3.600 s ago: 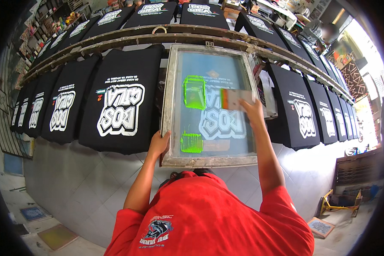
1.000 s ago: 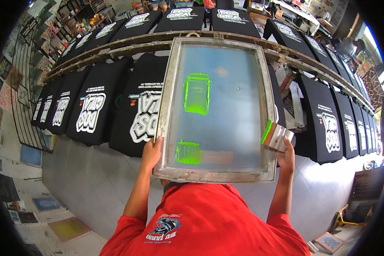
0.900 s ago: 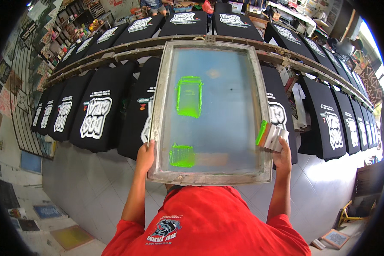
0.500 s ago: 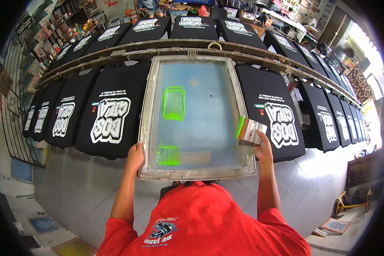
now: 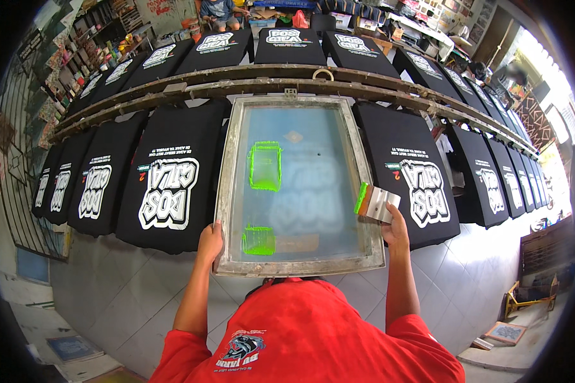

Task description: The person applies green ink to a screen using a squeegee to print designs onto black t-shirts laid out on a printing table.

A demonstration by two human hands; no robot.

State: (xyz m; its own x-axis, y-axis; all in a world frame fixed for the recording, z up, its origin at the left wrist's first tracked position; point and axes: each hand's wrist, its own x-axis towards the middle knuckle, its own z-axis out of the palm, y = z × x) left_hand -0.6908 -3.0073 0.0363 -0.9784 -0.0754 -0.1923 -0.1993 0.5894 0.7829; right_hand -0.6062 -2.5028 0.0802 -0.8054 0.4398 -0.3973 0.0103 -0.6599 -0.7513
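Note:
A screen-printing frame (image 5: 300, 265) with a pale blue mesh lies over a black shirt, whose white print shows faintly through. Two bright green ink patches, the upper ink patch (image 5: 266, 167) and the lower ink patch (image 5: 259, 240), sit on the mesh's left half. My left hand (image 5: 211, 241) is closed round the frame's near left edge. In my right hand (image 5: 396, 226) is a squeegee (image 5: 379, 203) with a metal holder and green ink along its blade. That hand is beside the frame's right edge; whether its fingers also grip the frame is hidden.
Black printed shirts flank the frame, a left shirt (image 5: 166, 172) and a right shirt (image 5: 407, 172). Beyond the long rails (image 5: 236, 82) runs another row of shirts (image 5: 291, 48). A person (image 5: 220, 13) sits at the back. Small screens lie on the lower right ledge (image 5: 506, 333).
The white print has come into view through the mesh. The frame sits slightly lower in the picture, as do the rails. Both hands keep their holds.

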